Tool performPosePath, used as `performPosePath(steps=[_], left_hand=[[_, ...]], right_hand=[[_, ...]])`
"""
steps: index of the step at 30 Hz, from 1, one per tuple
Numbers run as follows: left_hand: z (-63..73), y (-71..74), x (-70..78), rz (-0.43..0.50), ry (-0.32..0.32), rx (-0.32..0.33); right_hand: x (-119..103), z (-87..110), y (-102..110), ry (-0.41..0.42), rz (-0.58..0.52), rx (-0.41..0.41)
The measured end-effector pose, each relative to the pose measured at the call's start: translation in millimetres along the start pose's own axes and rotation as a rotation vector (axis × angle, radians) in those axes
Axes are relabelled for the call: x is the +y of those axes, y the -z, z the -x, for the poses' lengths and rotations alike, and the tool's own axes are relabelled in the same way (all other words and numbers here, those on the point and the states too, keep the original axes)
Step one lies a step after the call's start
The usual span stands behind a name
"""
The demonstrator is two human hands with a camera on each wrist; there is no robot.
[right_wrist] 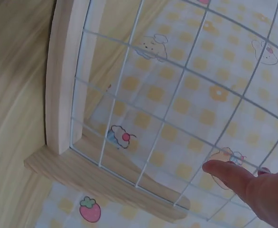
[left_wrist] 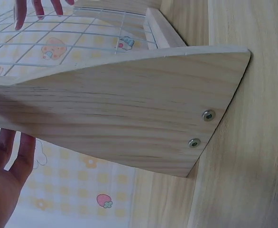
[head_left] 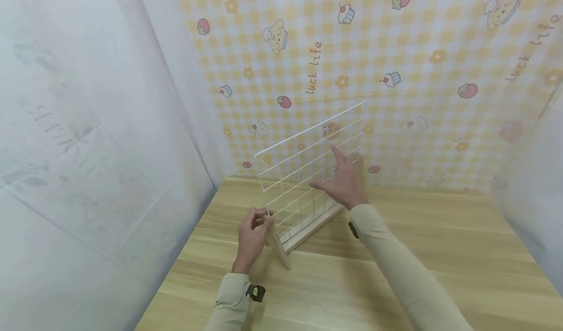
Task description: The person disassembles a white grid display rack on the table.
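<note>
A white wire grid stands upright in a wooden frame on the table. My left hand pinches the top of the near wooden side panel, right at the grid's corner edge. In the left wrist view, two bolts show near the wide end of that panel. A wooden bar runs along the grid's bottom between the side panels. My right hand is in front of the grid's far half, thumb and fingers spread apart. The far side panel shows whole in the right wrist view, but in the head view the hand partly hides it.
The wood-grain table extends right and toward me. Behind it hangs a yellow checked cloth with cartoon prints, close to the grid's far end. White sheets hang at the left and right sides.
</note>
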State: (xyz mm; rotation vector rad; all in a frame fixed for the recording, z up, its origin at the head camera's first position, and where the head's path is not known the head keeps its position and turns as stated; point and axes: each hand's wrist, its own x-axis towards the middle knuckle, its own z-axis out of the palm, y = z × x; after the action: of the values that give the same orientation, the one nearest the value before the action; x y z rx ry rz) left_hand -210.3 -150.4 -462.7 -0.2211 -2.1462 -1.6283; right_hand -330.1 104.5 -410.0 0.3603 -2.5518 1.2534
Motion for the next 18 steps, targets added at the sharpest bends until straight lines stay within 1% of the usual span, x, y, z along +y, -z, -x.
performPosePath(steps=[2, 3, 6, 9, 13, 16, 18], left_hand=[[-0.7, 0.6, 0.5, -0.001, 0.009, 0.002], [-1.3, 0.9, 0.6, 0.002, 0.012, 0.002], [-2.9, 1.3, -0.9, 0.012, 0.015, 0.0], [-3.9, 1.2, -4.7, 0.021, 0.026, 0.004], [-4.4, 0.4, -10.0, 0.027, 0.044, 0.012], [-4.4, -0.2, -11.2, 0.034, 0.043, 0.007], [-3.8, 0.0, -10.3, 0.037, 0.045, 0.004]], right_hand=[[0.6, -2.0, -7.0, 0.014, -0.026, 0.041], [0.9, -3.0, -10.5, 0.019, -0.057, 0.06], [3.2, -5.7, -18.3, 0.042, -0.076, 0.127], [5.5, -7.3, -23.1, 0.052, -0.07, 0.174], [7.9, -7.9, -25.6, 0.069, -0.042, 0.21], [9.3, -7.6, -25.6, 0.109, -0.02, 0.248], [10.9, -7.8, -26.0, 0.154, -0.005, 0.282]])
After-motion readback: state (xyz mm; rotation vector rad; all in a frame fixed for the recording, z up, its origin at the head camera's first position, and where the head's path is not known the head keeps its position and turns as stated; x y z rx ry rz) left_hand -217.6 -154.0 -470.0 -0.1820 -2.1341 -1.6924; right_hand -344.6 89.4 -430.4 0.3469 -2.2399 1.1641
